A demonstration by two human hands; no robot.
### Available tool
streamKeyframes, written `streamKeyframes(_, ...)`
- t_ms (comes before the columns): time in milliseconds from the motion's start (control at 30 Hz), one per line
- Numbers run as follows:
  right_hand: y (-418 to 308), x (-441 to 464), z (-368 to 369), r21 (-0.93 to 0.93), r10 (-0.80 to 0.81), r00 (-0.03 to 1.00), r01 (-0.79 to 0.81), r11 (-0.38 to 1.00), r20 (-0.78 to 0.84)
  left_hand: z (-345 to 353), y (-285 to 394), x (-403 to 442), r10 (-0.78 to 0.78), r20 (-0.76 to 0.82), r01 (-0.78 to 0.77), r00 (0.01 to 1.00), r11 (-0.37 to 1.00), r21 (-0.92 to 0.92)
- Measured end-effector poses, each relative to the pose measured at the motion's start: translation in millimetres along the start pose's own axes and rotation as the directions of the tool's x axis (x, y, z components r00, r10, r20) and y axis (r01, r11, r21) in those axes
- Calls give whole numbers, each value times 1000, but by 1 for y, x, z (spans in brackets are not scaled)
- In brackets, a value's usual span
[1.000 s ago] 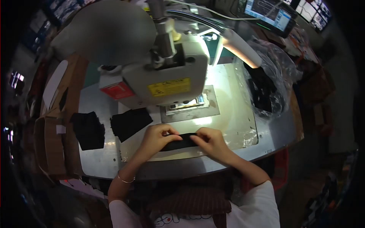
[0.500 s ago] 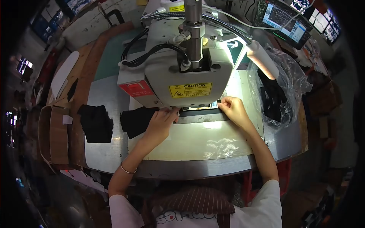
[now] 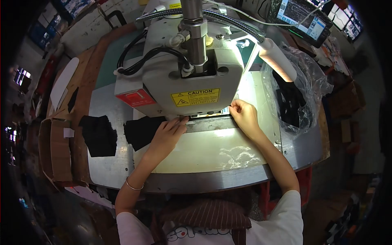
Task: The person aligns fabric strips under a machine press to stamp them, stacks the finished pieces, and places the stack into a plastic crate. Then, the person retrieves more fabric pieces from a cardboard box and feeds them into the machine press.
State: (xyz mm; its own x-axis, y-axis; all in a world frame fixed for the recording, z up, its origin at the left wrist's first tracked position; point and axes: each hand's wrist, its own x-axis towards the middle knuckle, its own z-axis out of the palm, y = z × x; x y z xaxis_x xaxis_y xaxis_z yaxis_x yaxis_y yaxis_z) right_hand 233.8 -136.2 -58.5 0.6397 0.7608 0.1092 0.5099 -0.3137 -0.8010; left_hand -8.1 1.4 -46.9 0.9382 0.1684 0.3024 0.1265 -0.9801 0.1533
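My left hand [image 3: 168, 134] rests at the left front of the machine head [image 3: 191, 87], fingers bent and tips together at the left corner of a small metal clamp frame [image 3: 210, 114]. What those tips grip is hidden. Beside that hand, a piece of black cloth [image 3: 141, 132] lies on the plate, partly behind the fingers. At the frame's right end, my right hand [image 3: 246, 117] is closed in a pinch, and whatever is between its thumb and finger is too small to name. A thin dark edge shows along the frame's front.
Further left lies a black cloth stack [image 3: 99, 135], near an open cardboard box [image 3: 61, 149]. A clear plastic bag [image 3: 304, 104] with black pieces sits at right. The lamp [image 3: 277, 61] hangs above, and a screen [image 3: 302, 20] stands behind.
The view has shifted slightly, moving the machine left and up in the picture. Both hands stay at the clamp frame. The dark strip along its front now shows narrower.
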Motion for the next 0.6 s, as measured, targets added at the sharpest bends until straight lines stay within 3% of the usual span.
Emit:
streamKeyframes(100,-15,-18,-11,-78,-184,978,176,981,-102,0,-2,-3,15,15,-16,1000,1000,19)
streamKeyframes(133,-10,-26,-14,-125,-213,977,208,970,-29,0,-3,-4,30,35,-32,999,998,55)
streamKeyframes(233,0,-44,-20,-381,-514,855,497,780,62,-5,-5,-3,45,70,-51,996,996,78)
streamKeyframes(467,2,-49,-20,-376,-469,881,457,806,66,-4,-4,-1,26,26,-28,999,998,49)
streamKeyframes(567,8,-48,-24,-306,-466,881,467,829,82,-4,-1,1,28,-6,-28,1000,999,32)
streamKeyframes(600,5,-46,-32,-156,-468,882,470,869,51,-6,1,5,-2,-3,2,1000,1000,-19)
